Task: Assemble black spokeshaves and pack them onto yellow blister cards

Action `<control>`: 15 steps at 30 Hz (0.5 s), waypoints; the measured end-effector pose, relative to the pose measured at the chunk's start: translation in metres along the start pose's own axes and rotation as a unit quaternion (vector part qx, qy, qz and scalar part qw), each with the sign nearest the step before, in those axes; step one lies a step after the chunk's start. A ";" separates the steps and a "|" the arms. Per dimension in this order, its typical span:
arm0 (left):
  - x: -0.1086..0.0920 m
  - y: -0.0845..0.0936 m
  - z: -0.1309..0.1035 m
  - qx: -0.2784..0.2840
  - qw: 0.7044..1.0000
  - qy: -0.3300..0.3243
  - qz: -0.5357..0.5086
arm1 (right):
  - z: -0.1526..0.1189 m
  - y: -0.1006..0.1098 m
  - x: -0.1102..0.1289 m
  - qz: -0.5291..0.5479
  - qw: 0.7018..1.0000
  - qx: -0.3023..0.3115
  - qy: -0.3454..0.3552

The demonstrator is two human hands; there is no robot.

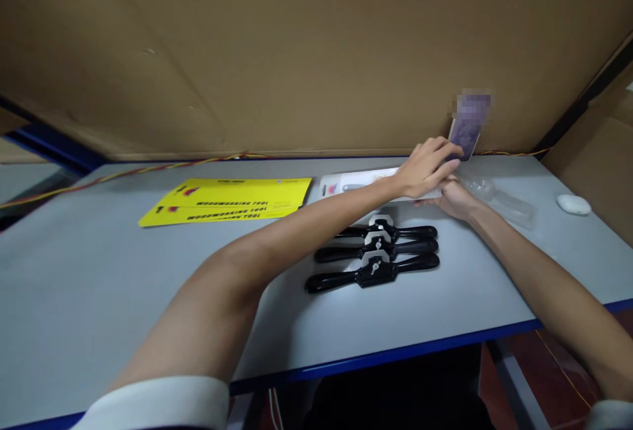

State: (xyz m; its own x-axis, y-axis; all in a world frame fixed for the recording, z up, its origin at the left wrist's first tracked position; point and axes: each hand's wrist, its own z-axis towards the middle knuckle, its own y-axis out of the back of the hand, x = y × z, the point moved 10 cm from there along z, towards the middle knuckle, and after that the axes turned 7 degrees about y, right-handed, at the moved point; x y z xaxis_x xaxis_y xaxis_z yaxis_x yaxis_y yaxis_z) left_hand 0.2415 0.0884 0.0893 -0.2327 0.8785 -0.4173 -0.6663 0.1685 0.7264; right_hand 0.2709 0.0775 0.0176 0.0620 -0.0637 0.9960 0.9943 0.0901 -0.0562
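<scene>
My left hand (428,167) reaches across to the right, over the end of a white printed card (361,183). Its fingers are apart, with a fingertip in front of the lower part of a phone (467,130); I cannot tell whether they touch. Close below, my right hand (453,198) is closed on the right end of that card, its fingers partly hidden under it. Nearer me lie three black spokeshaves (378,275) with silver blade plates, stacked in rows, the farthest partly covered by my left forearm.
Yellow cards (232,196) printed "WOODWORKING TOOL" overlap on the left of the grey table (99,272). Clear plastic blister shells (509,206) and a white mouse-shaped object (573,204) lie at right. A cardboard wall (297,54) and a red-yellow wire (163,166) border the back.
</scene>
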 end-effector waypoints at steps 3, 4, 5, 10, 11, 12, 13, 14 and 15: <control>0.000 0.011 0.000 -0.026 1.000 0.001 -0.013 | 0.002 0.002 0.003 -0.041 0.999 -0.016 0.031; -0.003 0.018 -0.002 -0.028 0.999 -0.005 -0.014 | 0.002 0.006 0.008 -0.074 0.995 -0.031 0.059; -0.005 0.026 -0.004 -0.026 0.999 -0.013 -0.014 | 0.002 0.011 0.014 -0.116 0.988 -0.049 0.094; 0.000 0.088 -0.039 0.007 1.000 0.001 0.013 | -0.009 0.014 0.047 -0.344 0.895 -0.076 0.274; 0.011 0.107 -0.051 -0.007 0.999 0.028 0.015 | -0.011 0.008 0.050 -0.380 0.873 -0.060 0.301; 0.023 0.125 -0.066 -0.027 0.998 0.057 0.015 | -0.012 0.001 0.050 -0.415 0.851 -0.039 0.319; 0.035 0.142 -0.083 -0.043 0.996 0.078 0.021 | -0.011 -0.007 0.048 -0.448 0.833 -0.015 0.325; 0.047 0.158 -0.101 -0.061 0.993 0.094 0.035 | -0.008 -0.015 0.044 -0.482 0.817 0.010 0.318; 0.059 0.171 -0.120 -0.065 0.990 0.110 0.056 | -0.003 -0.022 0.038 -0.515 0.802 0.039 0.302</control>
State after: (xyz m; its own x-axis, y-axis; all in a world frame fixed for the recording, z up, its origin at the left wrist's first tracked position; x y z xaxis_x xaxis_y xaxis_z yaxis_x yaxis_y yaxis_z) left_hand 0.0293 0.1159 0.1230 -0.4497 0.7672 -0.4573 -0.7099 0.0037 0.7043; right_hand 0.2515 0.0704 0.0563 -0.7342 -0.6109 0.2962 0.5390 -0.2592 0.8014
